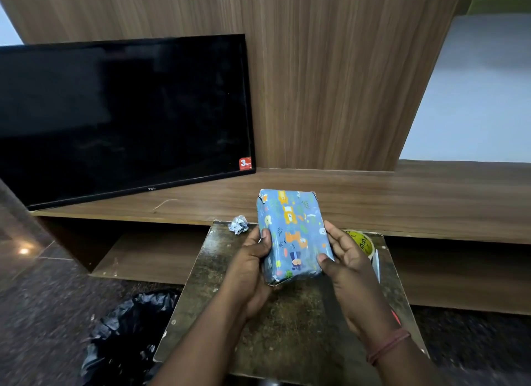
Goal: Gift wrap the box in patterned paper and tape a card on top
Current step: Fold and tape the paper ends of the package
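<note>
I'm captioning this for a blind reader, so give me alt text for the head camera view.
Two hands, the left hand and the right hand, hold a box wrapped in blue animal-print paper above a small worn table. A roll of tape and a crumpled paper scrap lie on the table, with a dark television behind.

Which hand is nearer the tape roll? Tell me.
Right. The right hand grips the wrapped box just beside the tape roll; the left hand holds the box's far side.
</note>
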